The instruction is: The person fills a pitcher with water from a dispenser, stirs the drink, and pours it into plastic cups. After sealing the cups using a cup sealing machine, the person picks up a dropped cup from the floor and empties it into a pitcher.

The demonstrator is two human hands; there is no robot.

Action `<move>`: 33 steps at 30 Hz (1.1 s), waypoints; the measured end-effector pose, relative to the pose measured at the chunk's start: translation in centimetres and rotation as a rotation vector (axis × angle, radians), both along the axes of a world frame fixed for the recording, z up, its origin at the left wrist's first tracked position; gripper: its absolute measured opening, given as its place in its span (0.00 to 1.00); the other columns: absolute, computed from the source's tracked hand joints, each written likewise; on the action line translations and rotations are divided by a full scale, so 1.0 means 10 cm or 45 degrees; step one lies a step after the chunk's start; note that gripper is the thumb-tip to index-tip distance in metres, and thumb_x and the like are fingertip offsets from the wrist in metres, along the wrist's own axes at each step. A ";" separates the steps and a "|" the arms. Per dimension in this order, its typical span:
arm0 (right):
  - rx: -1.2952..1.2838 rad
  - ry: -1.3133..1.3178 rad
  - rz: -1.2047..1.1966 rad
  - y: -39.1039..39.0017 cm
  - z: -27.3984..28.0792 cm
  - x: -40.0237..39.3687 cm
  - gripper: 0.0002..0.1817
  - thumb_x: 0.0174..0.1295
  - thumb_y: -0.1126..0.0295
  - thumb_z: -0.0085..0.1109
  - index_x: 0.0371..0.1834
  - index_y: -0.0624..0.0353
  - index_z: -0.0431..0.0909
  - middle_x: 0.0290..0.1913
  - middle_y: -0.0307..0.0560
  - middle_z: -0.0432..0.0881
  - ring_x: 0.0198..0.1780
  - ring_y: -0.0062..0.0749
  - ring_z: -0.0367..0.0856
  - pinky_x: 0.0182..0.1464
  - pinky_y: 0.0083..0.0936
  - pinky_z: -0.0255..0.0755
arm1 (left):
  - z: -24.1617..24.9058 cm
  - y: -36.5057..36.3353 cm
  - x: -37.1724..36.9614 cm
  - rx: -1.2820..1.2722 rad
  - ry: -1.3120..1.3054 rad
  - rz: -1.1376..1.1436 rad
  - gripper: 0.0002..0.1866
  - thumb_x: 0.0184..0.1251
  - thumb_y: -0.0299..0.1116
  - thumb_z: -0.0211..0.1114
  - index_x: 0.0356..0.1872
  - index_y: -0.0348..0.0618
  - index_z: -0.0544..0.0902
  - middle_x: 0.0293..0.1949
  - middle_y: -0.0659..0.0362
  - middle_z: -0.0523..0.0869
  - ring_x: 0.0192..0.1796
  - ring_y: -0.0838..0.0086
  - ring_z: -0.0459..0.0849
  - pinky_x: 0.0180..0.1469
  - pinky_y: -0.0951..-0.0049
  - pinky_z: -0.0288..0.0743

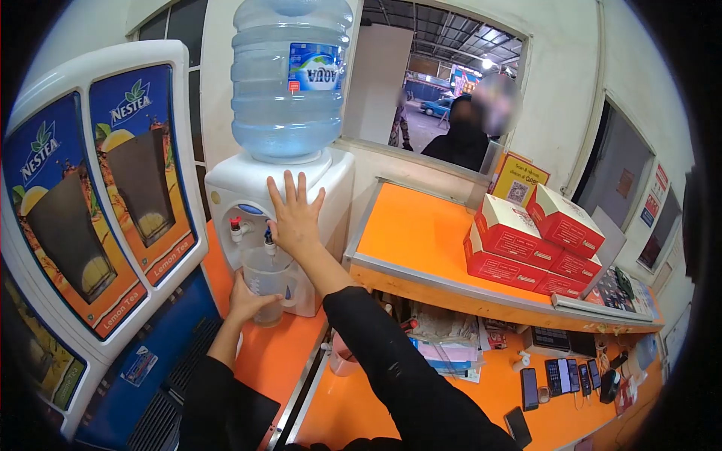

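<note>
A white water dispenser [338,192] stands ahead of me with a large upturned water bottle [289,113] on top. It has a red tap [236,228] and a blue tap [269,237]. Under the blue tap is a clear plastic jug [267,272] with markings on its side. My left hand [248,302] grips the jug low on its near side. My right hand [295,218] lies against the dispenser's front with its fingers spread, the thumb at the blue tap. How much water the jug holds is hard to make out.
Nestea drink machines [143,165] stand close on the left. To the right, an orange counter [406,233] carries stacked red-and-white boxes [519,239]. Several phones [530,389] and papers lie on the lower shelf. A person [460,139] is beyond the window opening.
</note>
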State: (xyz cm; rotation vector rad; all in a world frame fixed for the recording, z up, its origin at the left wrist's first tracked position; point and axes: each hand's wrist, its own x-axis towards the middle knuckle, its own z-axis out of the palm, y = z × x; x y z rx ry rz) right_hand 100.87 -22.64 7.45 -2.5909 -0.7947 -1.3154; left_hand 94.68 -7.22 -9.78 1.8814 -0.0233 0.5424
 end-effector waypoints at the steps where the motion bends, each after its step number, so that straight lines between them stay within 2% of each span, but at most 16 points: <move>1: -0.005 0.011 -0.008 0.00 -0.01 -0.01 0.53 0.50 0.52 0.72 0.80 0.43 0.53 0.78 0.56 0.55 0.78 0.58 0.49 0.66 0.75 0.51 | 0.02 -0.01 -0.03 -0.008 0.001 -0.014 0.61 0.24 0.43 0.90 0.65 0.34 0.64 0.60 0.45 0.78 0.63 0.57 0.78 0.65 0.60 0.74; 3: -0.019 0.055 0.004 0.00 0.02 -0.01 0.52 0.51 0.54 0.70 0.80 0.47 0.52 0.78 0.57 0.52 0.79 0.58 0.46 0.67 0.76 0.51 | 0.08 -0.03 -0.06 -0.017 0.014 -0.027 0.60 0.25 0.42 0.90 0.65 0.34 0.64 0.60 0.45 0.77 0.63 0.57 0.78 0.65 0.59 0.74; 9: -0.012 0.103 0.027 -0.01 0.06 -0.05 0.52 0.51 0.55 0.71 0.80 0.47 0.52 0.78 0.57 0.52 0.79 0.58 0.47 0.68 0.77 0.50 | 0.03 0.00 0.00 -0.043 -0.030 -0.091 0.59 0.26 0.41 0.90 0.65 0.34 0.64 0.61 0.46 0.76 0.63 0.58 0.77 0.66 0.59 0.73; 12: -0.006 0.037 -0.004 0.00 0.00 0.02 0.53 0.49 0.53 0.73 0.80 0.42 0.53 0.79 0.55 0.53 0.79 0.57 0.48 0.67 0.76 0.50 | -0.06 0.06 0.09 -0.041 -0.106 -0.144 0.60 0.27 0.42 0.90 0.65 0.34 0.64 0.60 0.46 0.76 0.63 0.58 0.77 0.66 0.59 0.73; 15: 0.005 0.009 -0.005 0.00 -0.02 0.06 0.53 0.48 0.53 0.74 0.79 0.41 0.55 0.78 0.53 0.54 0.79 0.57 0.48 0.66 0.76 0.51 | 0.04 0.01 0.05 -0.073 -0.150 -0.182 0.60 0.27 0.43 0.90 0.65 0.32 0.63 0.61 0.44 0.76 0.64 0.58 0.76 0.67 0.59 0.71; 18: 0.014 -0.001 0.009 0.00 -0.02 0.03 0.53 0.48 0.53 0.74 0.79 0.41 0.56 0.77 0.53 0.55 0.78 0.56 0.49 0.66 0.76 0.52 | 0.16 -0.01 -0.06 0.017 0.058 -0.058 0.62 0.27 0.44 0.90 0.66 0.30 0.62 0.62 0.42 0.75 0.65 0.56 0.76 0.68 0.59 0.70; 27: -0.003 -0.012 -0.013 0.00 0.01 0.02 0.52 0.49 0.52 0.74 0.78 0.40 0.56 0.77 0.52 0.55 0.78 0.56 0.50 0.65 0.75 0.53 | 0.18 -0.01 -0.05 0.060 0.112 -0.027 0.64 0.26 0.46 0.90 0.67 0.30 0.61 0.63 0.40 0.74 0.66 0.54 0.75 0.68 0.58 0.70; 33: -0.010 0.011 0.002 0.01 0.01 -0.01 0.52 0.50 0.52 0.71 0.79 0.44 0.54 0.78 0.55 0.55 0.78 0.57 0.49 0.67 0.77 0.51 | 0.20 -0.02 -0.06 0.004 0.069 -0.080 0.62 0.26 0.45 0.91 0.66 0.30 0.62 0.62 0.42 0.75 0.66 0.57 0.76 0.68 0.58 0.70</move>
